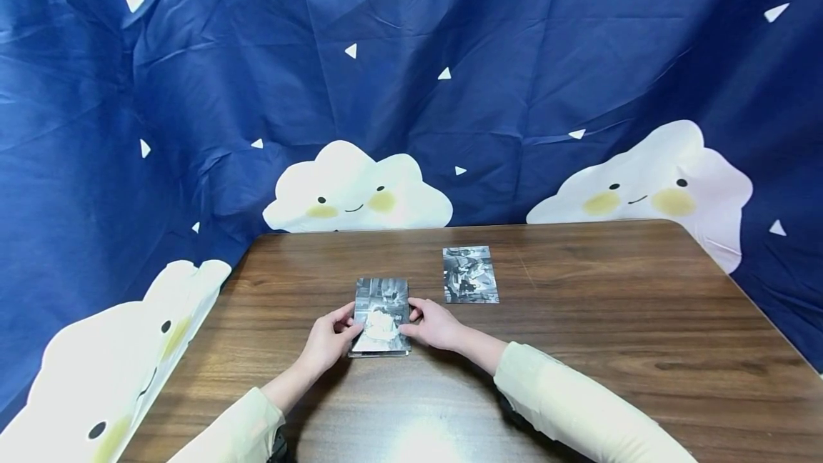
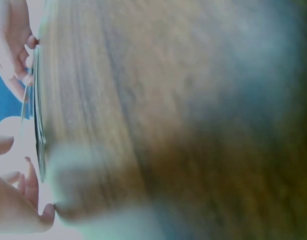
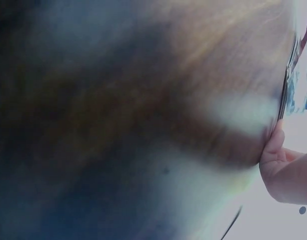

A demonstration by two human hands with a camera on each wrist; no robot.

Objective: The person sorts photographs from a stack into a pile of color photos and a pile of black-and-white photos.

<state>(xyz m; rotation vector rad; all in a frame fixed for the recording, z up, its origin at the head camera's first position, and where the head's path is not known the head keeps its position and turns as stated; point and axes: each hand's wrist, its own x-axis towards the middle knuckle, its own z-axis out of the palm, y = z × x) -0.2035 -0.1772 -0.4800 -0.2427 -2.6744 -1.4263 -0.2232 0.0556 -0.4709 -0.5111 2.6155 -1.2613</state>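
A small stack of black-and-white photos (image 1: 381, 316) lies on the wooden table (image 1: 611, 320) just in front of me. My left hand (image 1: 329, 344) pinches the stack's left edge and my right hand (image 1: 436, 323) pinches its right edge, thumbs on the top photo. In the left wrist view the stack (image 2: 39, 120) shows edge-on against the blurred tabletop, with fingers (image 2: 18, 60) at its end. The right wrist view shows the stack's edge (image 3: 288, 75) and my right hand's thumb (image 3: 276, 150) beside it. A single photo (image 1: 470, 274) lies flat farther back, to the right of the stack.
A dark blue cloth backdrop (image 1: 411, 77) with white clouds and triangles hangs behind and around the table. The table's far edge (image 1: 476, 226) meets the cloth. Bare wood spreads to the right of the photos.
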